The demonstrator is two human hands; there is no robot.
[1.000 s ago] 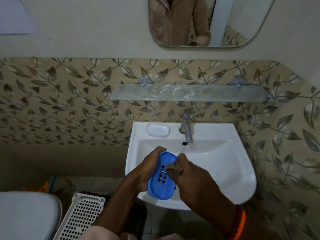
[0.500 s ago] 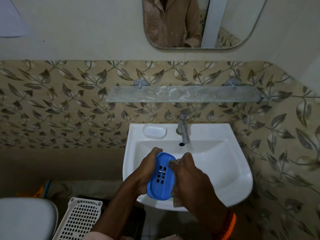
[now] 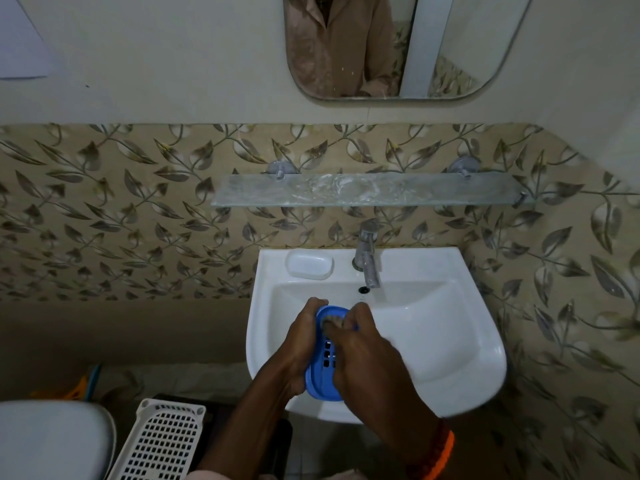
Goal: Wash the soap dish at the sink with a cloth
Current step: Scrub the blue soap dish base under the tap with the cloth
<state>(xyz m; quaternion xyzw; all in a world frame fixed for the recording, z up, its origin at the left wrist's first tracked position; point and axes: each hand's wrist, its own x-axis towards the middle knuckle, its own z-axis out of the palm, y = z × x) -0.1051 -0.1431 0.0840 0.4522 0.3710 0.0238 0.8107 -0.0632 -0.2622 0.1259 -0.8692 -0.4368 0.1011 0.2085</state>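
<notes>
since the frame half a second back, the right hand [image 3: 360,355] has slid up the blue soap dish [image 3: 323,372], so its fingertips and the cloth [image 3: 333,320] now sit at the dish's far end instead of beside the middle slots.

nearest the camera, one white slotted basket [image 3: 162,441] stands on the floor at lower left, with one white toilet lid [image 3: 52,441] just beside it at the frame edge. one orange band [image 3: 440,455] circles the right wrist.

two hands work over the front of the one white sink [image 3: 450,341]. the left hand [image 3: 298,344] grips the one soap dish from its left side, fingers curled round the far rim, holding it tilted above the basin near the front edge. the right hand's fingers are bunched together, pinching a small greyish cloth and pressing it into the dish's upper part; most of the cloth is hidden under the fingers.

further back, one white bar of soap [image 3: 309,264] lies in the recess on the sink's back ledge, left of the one metal tap [image 3: 367,254]. above them hangs one glass shelf [image 3: 374,190] on two metal pegs, against leaf-patterned tiles. highest up, one mirror [image 3: 398,46] reflects a brown garment.
</notes>
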